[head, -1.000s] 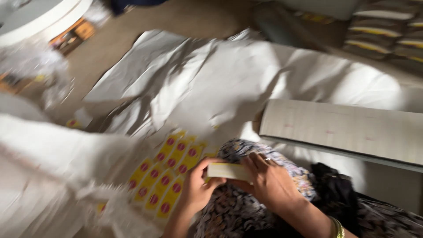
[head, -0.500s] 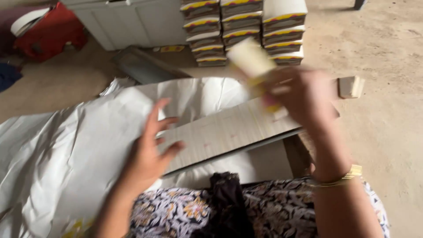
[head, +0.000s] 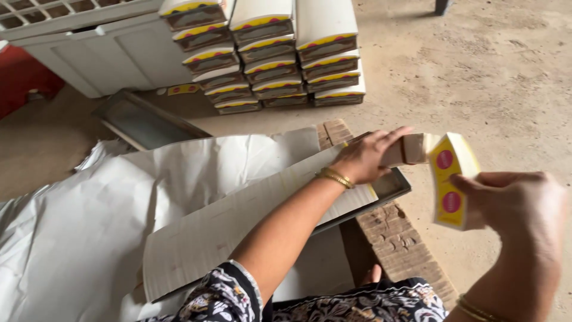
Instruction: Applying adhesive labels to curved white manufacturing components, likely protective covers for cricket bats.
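Note:
My right hand point(head: 524, 209) holds a flat yellow and white carton blank with pink round marks point(head: 451, 179), raised upright at the right. My left hand point(head: 364, 156) reaches across a long white ruled sheet point(head: 238, 220) and grips a small tan block point(head: 411, 149) at the sheet's far right end, close to the carton blank. The white sheet lies on a dark tray point(head: 393, 188) that rests on a wooden board point(head: 399, 238).
Stacks of folded white, yellow and brown cartons point(head: 268, 53) stand at the back on the concrete floor point(head: 476, 77). A white cabinet point(head: 101, 48) and a dark frame point(head: 143, 122) lie at the back left. Crumpled white paper point(head: 77, 226) covers the left.
The view has swung right and nearer. My left hand moved from the middle of the sheet to its right end and took the tan block. My right hand came lower with the carton blank.

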